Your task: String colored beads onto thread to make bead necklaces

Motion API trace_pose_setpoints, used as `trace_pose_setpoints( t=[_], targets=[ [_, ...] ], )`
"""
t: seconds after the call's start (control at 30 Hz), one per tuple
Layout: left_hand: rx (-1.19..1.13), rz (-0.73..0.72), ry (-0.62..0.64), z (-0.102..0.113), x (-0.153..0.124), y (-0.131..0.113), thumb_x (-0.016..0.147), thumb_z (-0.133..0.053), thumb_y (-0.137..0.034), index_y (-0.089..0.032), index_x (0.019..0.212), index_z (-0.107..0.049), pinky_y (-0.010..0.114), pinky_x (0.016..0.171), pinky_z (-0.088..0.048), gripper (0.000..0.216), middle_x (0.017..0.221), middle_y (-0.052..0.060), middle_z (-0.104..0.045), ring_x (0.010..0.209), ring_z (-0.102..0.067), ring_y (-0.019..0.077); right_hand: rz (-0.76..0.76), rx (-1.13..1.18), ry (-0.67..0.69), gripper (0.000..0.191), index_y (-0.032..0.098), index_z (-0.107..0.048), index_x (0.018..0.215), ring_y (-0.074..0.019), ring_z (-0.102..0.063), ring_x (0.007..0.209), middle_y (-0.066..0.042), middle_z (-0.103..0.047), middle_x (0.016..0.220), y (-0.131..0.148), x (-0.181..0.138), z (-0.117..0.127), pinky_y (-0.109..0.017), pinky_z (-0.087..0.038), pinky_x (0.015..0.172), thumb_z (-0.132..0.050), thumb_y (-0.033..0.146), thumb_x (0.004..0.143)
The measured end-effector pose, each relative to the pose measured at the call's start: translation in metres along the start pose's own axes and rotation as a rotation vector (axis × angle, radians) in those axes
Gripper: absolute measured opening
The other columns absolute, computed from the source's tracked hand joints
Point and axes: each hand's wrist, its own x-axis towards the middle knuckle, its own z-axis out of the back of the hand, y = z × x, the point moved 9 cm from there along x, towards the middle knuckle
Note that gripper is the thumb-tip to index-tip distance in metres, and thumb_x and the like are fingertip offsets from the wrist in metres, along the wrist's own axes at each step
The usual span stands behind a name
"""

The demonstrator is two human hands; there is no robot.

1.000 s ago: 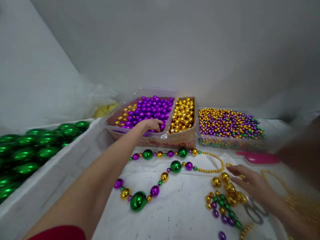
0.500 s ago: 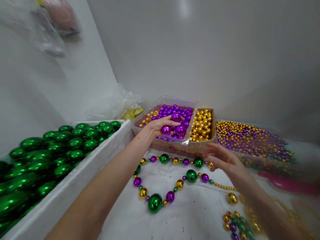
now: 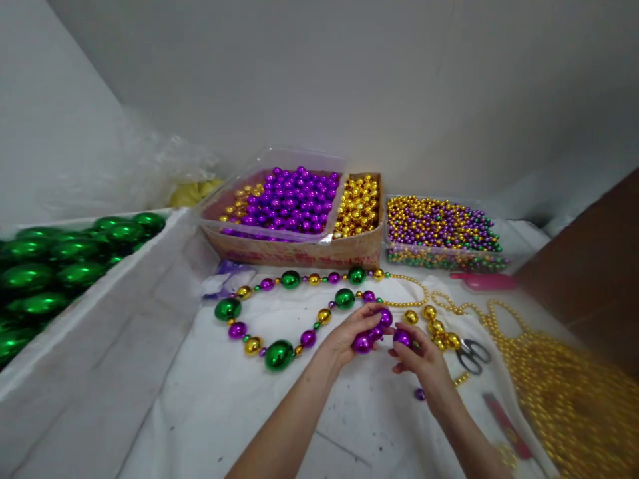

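My left hand (image 3: 349, 334) is closed around several shiny purple beads (image 3: 363, 342), held over the white cloth. Close beside it on the right, my right hand (image 3: 423, 356) pinches a single purple bead (image 3: 403, 338) between thumb and fingers. Behind and to the left of the hands lies a strand of green, purple and gold beads (image 3: 279, 354), looped on the cloth, with a thin gold bead chain (image 3: 426, 291) at its end. Loose gold beads (image 3: 436, 328) sit just past my right hand, near black-handled scissors (image 3: 472, 356). A small purple bead (image 3: 420, 394) rests below.
At the back, a cardboard box (image 3: 299, 251) holds purple and gold beads. Right of it stands a clear tray (image 3: 444, 249) of small mixed beads. A white foam box (image 3: 124, 286) of large green beads is at left. Gold bead chains (image 3: 574, 399) pile up at right, near a pink object (image 3: 486, 282).
My left hand has come from the box of purple beads toward the front right, carrying purple beads. My right hand, formerly empty, now grips one. The view has turned right.
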Motion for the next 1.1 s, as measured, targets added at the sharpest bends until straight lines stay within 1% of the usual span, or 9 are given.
trace_pose_setpoints(
  t=[0.23,0.4,0.5,0.57,0.7,0.8,0.93,1.03,1.1],
  targets=[
    [-0.043,-0.126,-0.199,0.020,0.037,0.029,0.068,-0.073,-0.038,-0.017,0.091,-0.062,0.016,0.039,-0.040,0.034,0.100,0.007,-0.061,0.080,-0.065,0.0194,0.145,-0.193,-0.316,0.052,0.019,-0.061,0.109,-0.0201,-0.060,0.078,-0.005,-0.062,0.094,0.038,0.017,0.102,-0.026,-0.052,0.053,-0.073,0.041,0.064],
    [0.083,-0.219,-0.319,0.020,0.043,0.034,0.075,-0.060,-0.053,-0.017,0.098,-0.065,0.016,0.041,-0.039,0.043,0.106,0.009,-0.061,0.088,-0.061,0.0195,0.202,-0.229,-0.435,0.048,0.020,-0.061,0.110,-0.0190,-0.058,0.081,-0.005,-0.062,0.100,0.048,0.010,0.129,-0.025,-0.051,0.053,-0.070,0.043,0.069],
    [0.176,-0.237,-0.327,0.017,0.040,0.036,0.080,-0.050,-0.058,-0.019,0.109,-0.065,0.020,0.049,-0.044,0.051,0.115,0.008,-0.060,0.088,-0.060,0.0190,0.196,-0.332,-0.361,0.049,0.019,-0.060,0.113,-0.0190,-0.058,0.076,-0.006,-0.063,0.100,0.037,0.007,0.118,-0.029,-0.051,0.057,-0.066,0.043,0.072],
    [0.320,-0.292,-0.310,0.012,0.036,0.031,0.085,-0.043,-0.058,-0.021,0.109,-0.066,0.026,0.068,-0.049,0.050,0.120,0.006,-0.058,0.095,-0.058,0.0200,0.245,-0.455,-0.309,0.046,0.018,-0.059,0.114,-0.0211,-0.059,0.079,-0.008,-0.063,0.104,0.034,0.006,0.104,-0.035,-0.051,0.066,-0.063,0.042,0.075],
    [0.560,-0.443,-0.285,0.000,0.030,0.020,0.092,-0.028,-0.051,-0.020,0.094,-0.072,0.034,0.106,-0.028,0.053,0.120,0.005,-0.061,0.120,-0.046,0.0211,0.488,-0.855,-0.246,0.039,0.017,-0.057,0.115,-0.0256,-0.055,0.095,-0.010,-0.061,0.110,0.042,0.005,0.070,-0.043,-0.045,0.084,-0.057,0.035,0.081],
    [0.546,-0.435,-0.264,-0.002,0.033,0.021,0.092,-0.025,-0.051,-0.018,0.083,-0.072,0.035,0.107,-0.026,0.057,0.114,0.007,-0.064,0.119,-0.048,0.0214,0.594,-1.163,-0.205,0.034,0.017,-0.057,0.116,-0.0286,-0.050,0.098,-0.012,-0.062,0.106,0.047,0.013,0.046,-0.045,-0.043,0.084,-0.052,0.024,0.083],
    [0.510,-0.419,-0.250,-0.002,0.034,0.022,0.092,-0.027,-0.051,-0.018,0.072,-0.069,0.034,0.105,-0.029,0.058,0.112,0.007,-0.065,0.117,-0.051,0.0213,0.623,-1.235,-0.175,0.034,0.014,-0.057,0.116,-0.0312,-0.046,0.100,-0.015,-0.059,0.110,0.054,0.016,0.035,-0.048,-0.041,0.086,-0.053,0.017,0.082],
    [0.498,-0.424,-0.249,0.000,0.032,0.021,0.093,-0.023,-0.052,-0.018,0.072,-0.069,0.034,0.106,-0.028,0.060,0.114,0.008,-0.065,0.119,-0.050,0.0212,0.685,-1.226,-0.103,0.029,0.015,-0.056,0.114,-0.0298,-0.046,0.102,-0.015,-0.056,0.111,0.054,-0.018,0.019,-0.047,-0.041,0.088,-0.050,0.019,0.086],
    [0.489,-0.435,-0.244,-0.001,0.031,0.021,0.093,-0.022,-0.052,-0.017,0.075,-0.069,0.035,0.106,-0.028,0.061,0.114,0.008,-0.065,0.120,-0.049,0.0211,0.756,-1.196,0.112,0.026,0.017,-0.055,0.112,-0.0266,-0.048,0.097,-0.012,-0.056,0.105,0.040,-0.058,-0.007,-0.043,-0.044,0.083,-0.047,0.018,0.088]
  ],
)
